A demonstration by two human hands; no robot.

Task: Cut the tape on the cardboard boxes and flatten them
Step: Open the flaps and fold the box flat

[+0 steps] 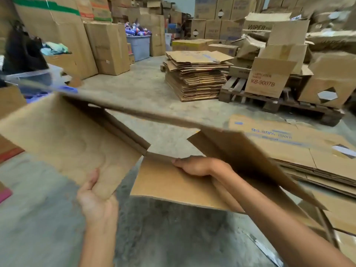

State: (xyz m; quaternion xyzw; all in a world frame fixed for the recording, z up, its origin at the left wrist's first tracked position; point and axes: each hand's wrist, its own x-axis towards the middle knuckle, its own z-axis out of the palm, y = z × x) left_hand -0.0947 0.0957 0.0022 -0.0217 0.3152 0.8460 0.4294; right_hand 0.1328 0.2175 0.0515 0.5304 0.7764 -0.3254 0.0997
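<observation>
I hold an opened brown cardboard box [63,135] up in front of me, its flaps spread out and its far edge blurred. My left hand [94,199] grips the lower corner of the left flap, thumb on top. Fingers curled, my right hand [196,166] grasps the fold where the lower middle flap [169,184] meets the box body. The right flap [246,157] hangs over my right forearm. No cutting tool is visible.
A tall stack of flattened boxes [196,74] stands mid-floor. More flattened cardboard [317,160] lies at my right. A wooden pallet [279,101] with cartons sits behind it. Upright boxes [107,47] and a grey bin [138,47] line the back. Bare concrete floor [146,85] lies between.
</observation>
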